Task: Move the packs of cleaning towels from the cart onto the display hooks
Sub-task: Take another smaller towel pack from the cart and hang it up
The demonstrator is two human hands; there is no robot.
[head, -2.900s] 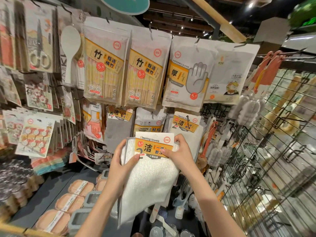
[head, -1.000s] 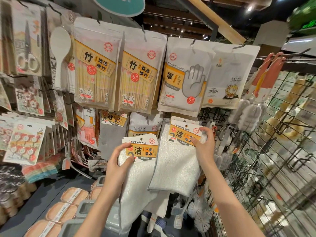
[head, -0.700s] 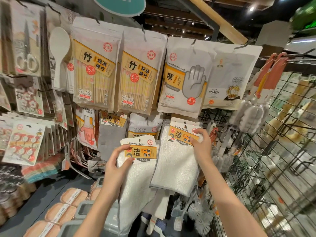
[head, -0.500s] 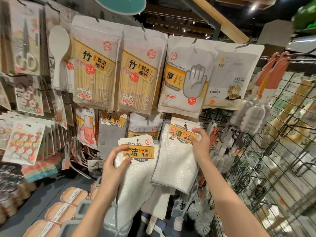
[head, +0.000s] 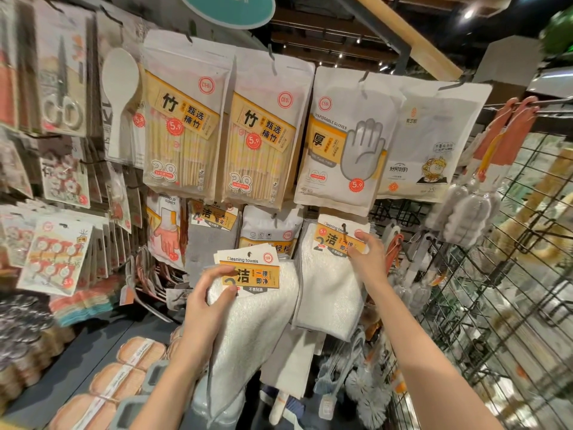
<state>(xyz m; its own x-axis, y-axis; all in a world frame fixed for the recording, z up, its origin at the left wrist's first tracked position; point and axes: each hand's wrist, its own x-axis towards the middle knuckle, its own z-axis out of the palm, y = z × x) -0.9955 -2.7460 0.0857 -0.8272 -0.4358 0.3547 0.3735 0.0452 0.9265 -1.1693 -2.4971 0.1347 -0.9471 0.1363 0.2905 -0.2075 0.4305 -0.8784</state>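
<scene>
Head view: my right hand (head: 367, 257) pinches the header card of a towel pack (head: 330, 274) hanging just under the glove bag (head: 344, 144); my left hand (head: 206, 301) grips a second pack (head: 251, 308) left of it. I'd seat the card's hole fully on the hook before letting go. Cards read "Cleaning towels", "5.9"; the bag reads "DISPOSABLE GLOVES".
</scene>
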